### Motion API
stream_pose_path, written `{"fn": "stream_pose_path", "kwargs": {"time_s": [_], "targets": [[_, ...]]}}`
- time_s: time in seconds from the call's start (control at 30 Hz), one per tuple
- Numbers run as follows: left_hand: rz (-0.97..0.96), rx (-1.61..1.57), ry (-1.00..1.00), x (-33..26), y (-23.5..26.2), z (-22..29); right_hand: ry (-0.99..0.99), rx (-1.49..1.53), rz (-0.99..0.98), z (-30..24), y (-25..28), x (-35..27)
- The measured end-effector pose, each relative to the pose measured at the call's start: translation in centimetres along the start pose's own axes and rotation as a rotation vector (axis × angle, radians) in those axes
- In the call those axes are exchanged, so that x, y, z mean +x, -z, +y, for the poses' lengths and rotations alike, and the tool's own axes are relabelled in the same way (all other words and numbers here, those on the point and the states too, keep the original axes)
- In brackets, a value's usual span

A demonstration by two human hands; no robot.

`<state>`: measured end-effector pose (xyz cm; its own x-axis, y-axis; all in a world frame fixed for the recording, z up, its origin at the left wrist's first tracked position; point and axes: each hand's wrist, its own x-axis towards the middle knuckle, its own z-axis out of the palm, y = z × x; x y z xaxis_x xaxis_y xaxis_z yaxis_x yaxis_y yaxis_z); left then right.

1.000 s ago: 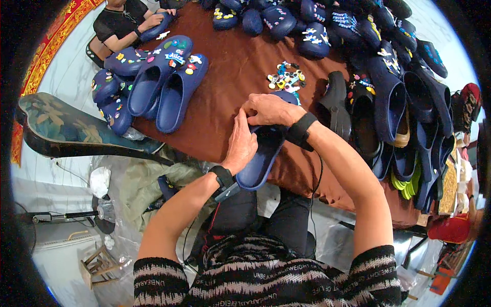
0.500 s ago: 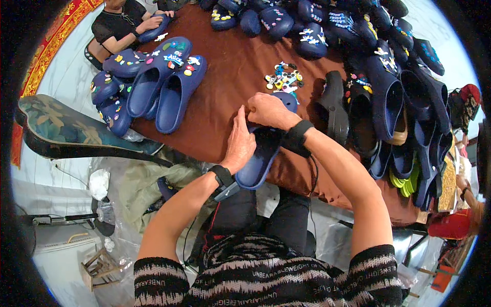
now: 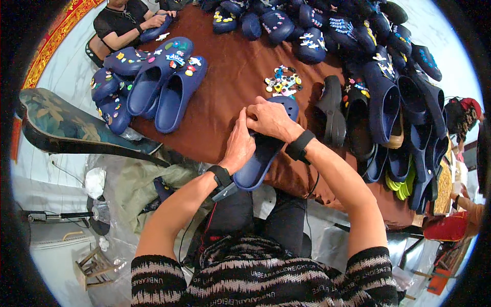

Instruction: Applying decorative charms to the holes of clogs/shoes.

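Observation:
A navy blue clog lies at the near table edge, its heel toward me and its holed toe pointing away. My left hand is closed at the clog's left side, fingers stretched forward along it. Over the clog's upper, my right hand is curled, its fingertips meeting my left fingers. Anything pinched there is hidden by the hands. Just beyond the toe sits a small heap of colourful shoe charms in white, black, yellow and blue.
Decorated navy clogs are stacked at the left. More clogs crowd the right and far side of the brown-covered table. A black clog stands on its side. Across the table, a person handles another clog. A floral-cushioned chair is at the left.
My right hand has shifted slightly, and a little more of the clog's holed toe shows. The left hand stays in nearly the same place. The view has tilted a little.

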<state>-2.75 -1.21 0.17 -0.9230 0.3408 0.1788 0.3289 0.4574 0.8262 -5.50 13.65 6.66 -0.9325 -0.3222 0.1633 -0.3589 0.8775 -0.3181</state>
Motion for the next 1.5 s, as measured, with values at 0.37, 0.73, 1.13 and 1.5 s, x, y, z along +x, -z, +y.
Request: {"fn": "stream_pose_path", "kwargs": {"time_s": [0.37,0.73,1.13,1.5], "targets": [[0.02,0.054,-0.006,0.1,-0.1,0.2,0.081,0.084,0.045,1.1,-0.2,-0.2],[-0.01,0.042,-0.05,0.3,0.2,-0.1,-0.083,0.301,0.106,2.2,0.6,-2.0],[0.073,0.106,-0.185,0.2,-0.4,-0.7,0.013,0.207,-0.272,3.3,2.6,0.4],[0.018,0.09,-0.074,0.1,-0.1,-0.1,0.003,0.018,-0.463,1.7,3.0,1.7]]}}
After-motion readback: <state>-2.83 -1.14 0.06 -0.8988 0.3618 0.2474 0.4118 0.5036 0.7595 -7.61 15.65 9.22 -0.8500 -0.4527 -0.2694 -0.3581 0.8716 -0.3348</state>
